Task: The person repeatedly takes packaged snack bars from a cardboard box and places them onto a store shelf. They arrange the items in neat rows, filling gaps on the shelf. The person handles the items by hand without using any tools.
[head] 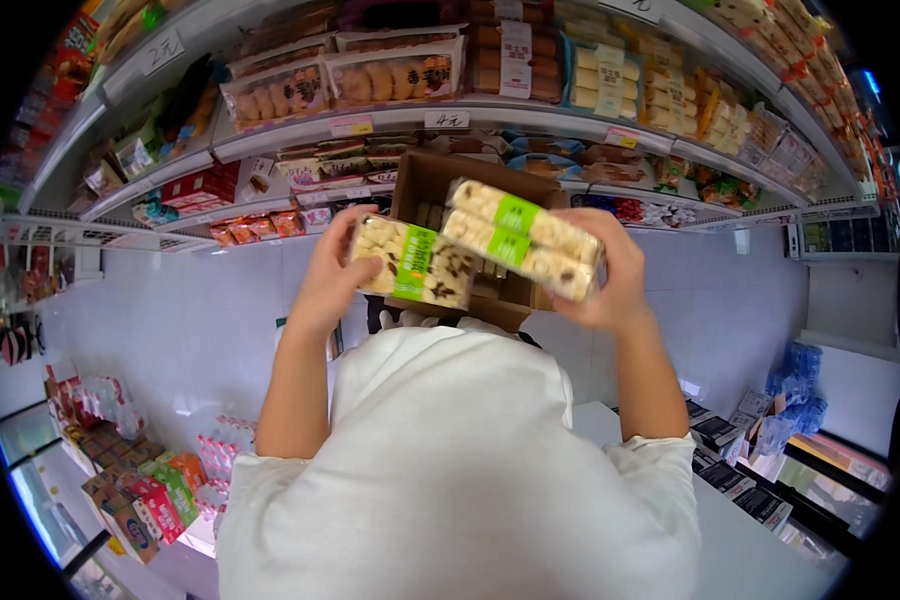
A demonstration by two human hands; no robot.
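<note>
My left hand (331,279) grips a clear pack of nougat-like sweets (379,251) by its left end. The pack has a green label band, and dark bits show through its wrapping. My right hand (611,266) holds what look like two similar packs (540,232) together by their right end, slightly tilted. Both hands are over an open cardboard box (435,176) in front of my body. More packs (491,279) show inside the box, mostly hidden by those in my hands. The inner ends of the held packs overlap in view.
Beyond the box runs a curved-looking shop shelf (390,120) with packaged pastries (394,75) and price cards (447,119). Red boxes (201,187) fill part of a lower tier. Stacked cartons (139,502) stand behind me at left; blue bottle packs (795,390) are at right.
</note>
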